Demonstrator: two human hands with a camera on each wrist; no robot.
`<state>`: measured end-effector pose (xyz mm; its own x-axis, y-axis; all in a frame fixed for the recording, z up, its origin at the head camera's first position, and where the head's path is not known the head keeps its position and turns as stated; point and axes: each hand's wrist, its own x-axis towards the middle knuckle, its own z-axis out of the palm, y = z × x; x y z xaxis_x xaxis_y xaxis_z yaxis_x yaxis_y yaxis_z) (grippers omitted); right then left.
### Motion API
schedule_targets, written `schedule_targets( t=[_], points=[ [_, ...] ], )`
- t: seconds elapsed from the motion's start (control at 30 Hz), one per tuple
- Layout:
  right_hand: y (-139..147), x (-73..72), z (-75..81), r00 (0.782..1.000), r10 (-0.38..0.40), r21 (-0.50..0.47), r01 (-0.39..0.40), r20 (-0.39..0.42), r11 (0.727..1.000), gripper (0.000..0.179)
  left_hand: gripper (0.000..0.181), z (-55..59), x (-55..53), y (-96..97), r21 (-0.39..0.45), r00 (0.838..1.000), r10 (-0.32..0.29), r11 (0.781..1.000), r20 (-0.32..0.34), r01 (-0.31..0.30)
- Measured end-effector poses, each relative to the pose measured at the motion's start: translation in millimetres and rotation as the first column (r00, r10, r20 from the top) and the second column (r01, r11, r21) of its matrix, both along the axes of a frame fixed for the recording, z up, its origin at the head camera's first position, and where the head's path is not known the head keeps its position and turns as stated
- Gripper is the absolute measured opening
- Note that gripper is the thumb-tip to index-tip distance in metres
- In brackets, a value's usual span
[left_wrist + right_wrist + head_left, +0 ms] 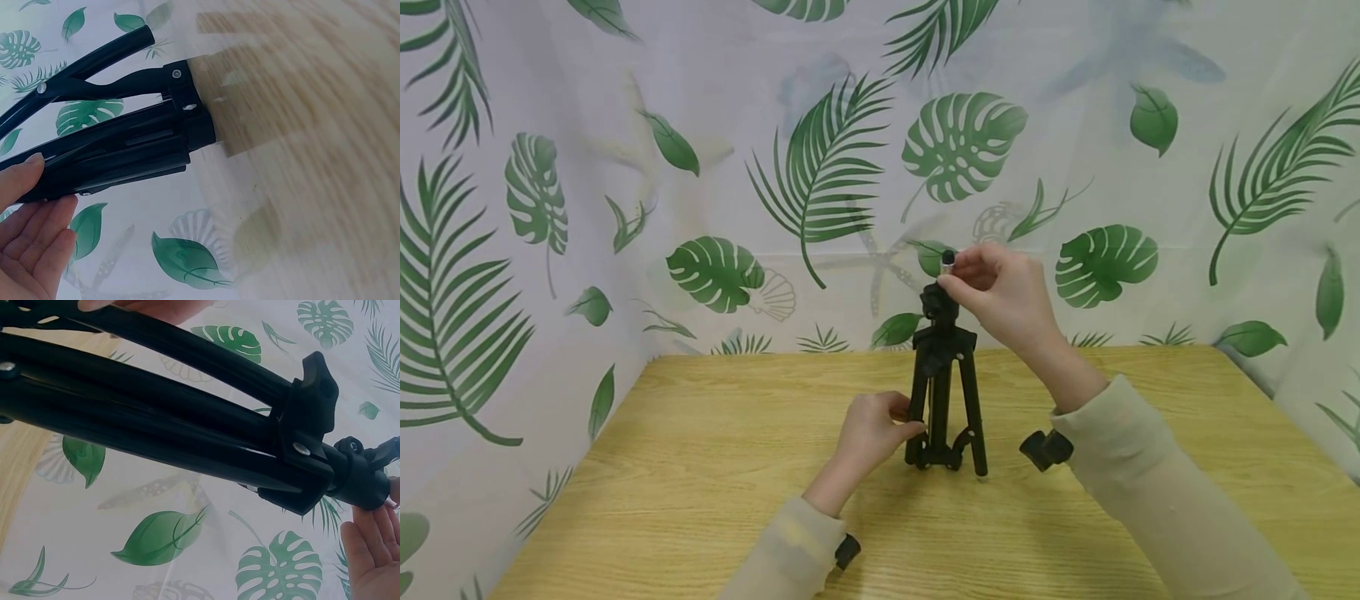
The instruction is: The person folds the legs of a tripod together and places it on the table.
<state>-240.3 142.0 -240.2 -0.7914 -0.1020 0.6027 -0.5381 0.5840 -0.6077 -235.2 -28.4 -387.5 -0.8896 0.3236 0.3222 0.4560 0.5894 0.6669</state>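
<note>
A black tripod [942, 343] stands upright over the table, its legs only slightly spread. My left hand [871, 425] pinches one leg low down, thumb on the near side and fingers behind. In the left wrist view, the thumb and fingers lie on opposite sides of the leg tubes [125, 150]. At the top, my right hand [1011, 292] pinches the silver piece with a black tip [948, 258] between thumb and fingertips. The right wrist view shows the tripod's collar and knob [319, 394], with the right hand's fingers [369, 540] at the head end.
The wood-grain table [715, 467] ends at a leaf-printed cloth backdrop [850, 217] close behind the tripod. Black wrist-worn devices stick out from the left sleeve [847, 552] and the right sleeve [1047, 450].
</note>
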Motion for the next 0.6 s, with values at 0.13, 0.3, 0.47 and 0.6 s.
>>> schedule_targets(
  t=[0.13,0.3,0.47,0.6],
  points=[
    [-0.5,0.2,0.0,1.000,0.000,-0.004,0.000,0.005,1.000,0.020,0.014,0.9,-0.1,0.1,-0.004,1.000,-0.004,1.000,0.009,0.004],
    [0.3,0.2,-0.3,1.000,0.000,-0.006,0.000,0.009,1.000,0.020,0.013,0.8,-1.0,2.5,-0.012,1.000,-0.006,1.000,0.004,0.006],
    [0.2,0.1,-0.3,1.000,0.006,-0.011,-0.006,0.005,1.000,0.019,0.014,0.4,-1.8,4.8,-0.032,0.999,-0.007,0.999,-0.032,0.006],
    [-0.2,0.4,-0.1,1.000,0.010,-0.013,-0.010,0.004,1.000,0.019,0.016,-0.2,-2.6,6.3,-0.052,0.999,-0.010,0.999,-0.042,0.008]
  ],
)
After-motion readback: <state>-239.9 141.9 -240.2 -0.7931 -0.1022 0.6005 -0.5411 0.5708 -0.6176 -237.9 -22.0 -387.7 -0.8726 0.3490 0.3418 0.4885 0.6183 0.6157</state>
